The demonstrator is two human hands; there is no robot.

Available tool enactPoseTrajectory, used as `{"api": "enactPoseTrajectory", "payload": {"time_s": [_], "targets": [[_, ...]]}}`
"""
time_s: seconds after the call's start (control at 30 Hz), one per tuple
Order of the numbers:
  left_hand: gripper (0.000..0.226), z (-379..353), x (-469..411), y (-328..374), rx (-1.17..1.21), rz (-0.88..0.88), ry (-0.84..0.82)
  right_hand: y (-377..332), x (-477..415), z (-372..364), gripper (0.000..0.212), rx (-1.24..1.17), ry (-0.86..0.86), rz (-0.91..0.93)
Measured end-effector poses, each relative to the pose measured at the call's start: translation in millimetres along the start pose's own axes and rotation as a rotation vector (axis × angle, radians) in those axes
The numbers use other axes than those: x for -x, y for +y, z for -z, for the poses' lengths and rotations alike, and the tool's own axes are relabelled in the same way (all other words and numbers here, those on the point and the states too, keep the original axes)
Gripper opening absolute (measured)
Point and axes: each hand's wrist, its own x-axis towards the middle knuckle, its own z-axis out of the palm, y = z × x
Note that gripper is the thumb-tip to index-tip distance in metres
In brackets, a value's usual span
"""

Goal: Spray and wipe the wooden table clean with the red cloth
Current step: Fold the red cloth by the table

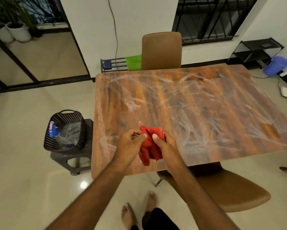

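Both hands, left [128, 143] and right [166, 146], clutch the crumpled red cloth [151, 145] between them, just above the near edge of the smeared, streaky wooden tabletop [197, 110].

The red cloth [150, 145] is crumpled into a loose bunch and is held up between the two hands, over the near edge of the desk [197, 110], toward its near left corner. One end hangs down below the hands. The desk is a wooden top with rounded corners, brown and orange grain running from the near edge to the far edge. Its whole surface is covered with whitish wet streaks and smears, going in many directions. The spray bottle [54, 130], with blue parts, lies inside a dark basket just beside the left edge of the desk.
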Motion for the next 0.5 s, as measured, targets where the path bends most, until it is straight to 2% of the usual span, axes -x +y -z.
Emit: {"api": "enactPoseTrajectory", "payload": {"time_s": [0.07,0.1,0.23,0.33,0.43,0.5], "targets": [[0.03,-8.7,-3.4,-3.0,0.081,0.076,-0.044,13.9,-4.4,-11.7,0.05,-0.075,-0.092,-0.07],[0.038,-11.0,-6.0,-5.1,0.12,0.117,-0.068,18.7,-8.6,-16.0,0.055,-0.098,-0.087,-0.109],[0.064,-1.3,-17.7,-16.9,0.3,0.241,-0.184,33.1,-39.2,-11.3,0.049,-0.202,0.029,-0.203],[0.055,18.3,-32.1,-20.5,0.239,0.225,-0.112,33.4,-57.8,-15.8,0.046,-0.198,0.004,-0.263],[0.031,40.4,-43.8,-27.4,0.091,0.105,-0.033,37.2,-70.6,-32.6,0.046,-0.242,-0.028,-0.342],[0.022,54.2,-49.7,-37.4,-0.05,0.028,-0.008,39.8,-76.1,-46.1,0.049,-0.324,-0.111,-0.386]]}}
